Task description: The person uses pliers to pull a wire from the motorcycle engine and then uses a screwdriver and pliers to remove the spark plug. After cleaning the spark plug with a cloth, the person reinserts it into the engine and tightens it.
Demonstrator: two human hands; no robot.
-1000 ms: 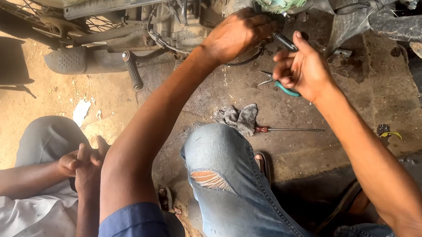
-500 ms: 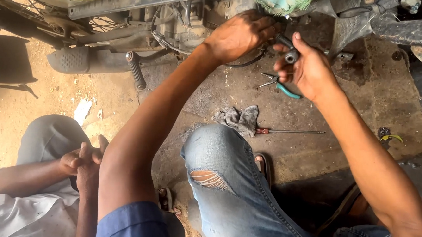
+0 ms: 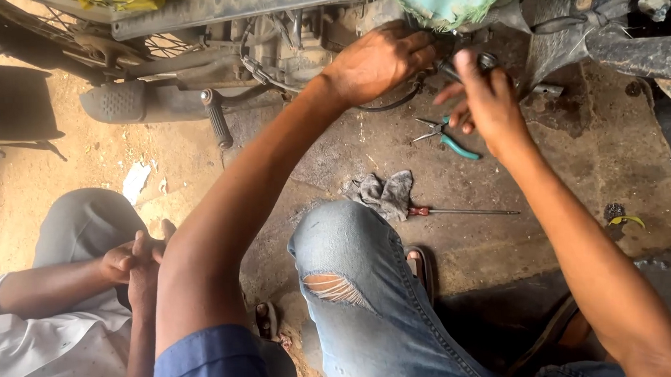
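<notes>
- The left hand (image 3: pixel 378 60) is cupped with fingers curled, pressed against the engine (image 3: pixel 290 49) low on the motorbike, beside a black cable (image 3: pixel 392 104).
- The right hand (image 3: pixel 484 100) pinches a dark metal tool (image 3: pixel 463 65) at the same spot; its head is hidden, so I cannot tell what it grips.
- The work looks mid-way: hands are on the engine, nothing is visibly freed or refitted (a judgement only).
- The tool's long axis runs roughly left to right, tilted slightly, its working end toward the left hand.
- Pliers (image 3: pixel 447 134), a rag (image 3: pixel 383 194) and a screwdriver (image 3: pixel 459 212) lie unused on the ground.
- Another person's clasped hands (image 3: pixel 136 256) rest apart at lower left.
</notes>
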